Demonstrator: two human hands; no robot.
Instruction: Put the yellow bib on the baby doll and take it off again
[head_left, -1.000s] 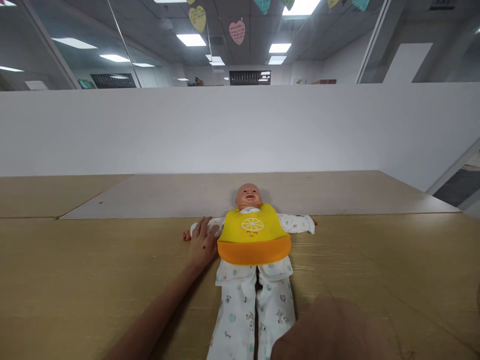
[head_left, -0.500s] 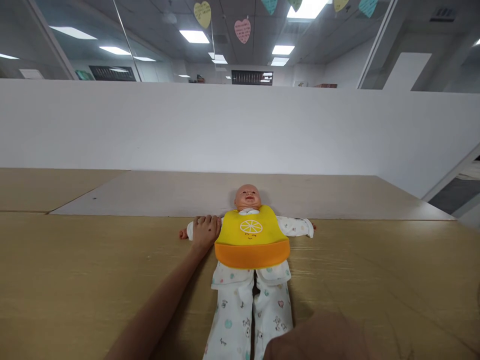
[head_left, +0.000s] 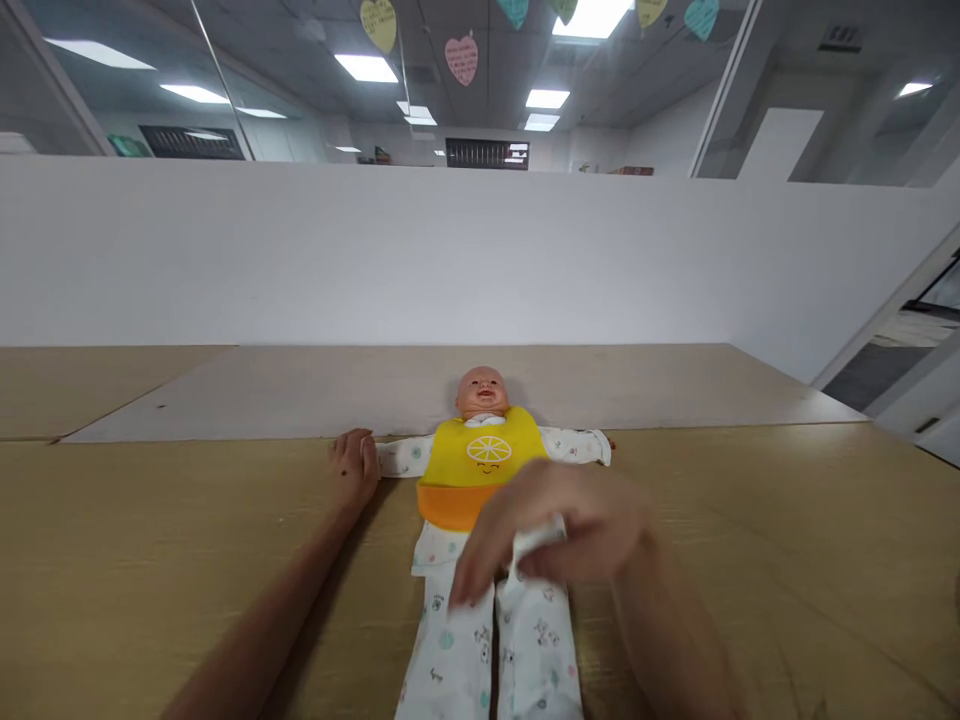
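A baby doll (head_left: 481, 392) lies on its back with its arms spread, dressed in a white patterned top and trousers (head_left: 457, 650). On its chest is a yellow silicone bib (head_left: 450, 450) with an orange catch pocket (head_left: 448, 507) and a citrus-slice print. My left hand (head_left: 354, 468) is closed round the end of the doll's sleeve (head_left: 409, 457) on the left, hiding the doll's hand there. Over the doll's waist hovers my right hand (head_left: 559, 520), slightly blurred, thumb and fingers apart with nothing between them. It covers the bib's lower right part.
The doll lies on a wooden table (head_left: 187, 540), its head on a paler board (head_left: 637, 385) at the back. Behind rises a white wall (head_left: 480, 260) topped with glass panes bearing paper hearts (head_left: 461, 60).
My left hand has slid outward along the doll's sleeve to its end. My right hand has risen from the bottom edge to above the doll's waist. The view has shifted slightly.
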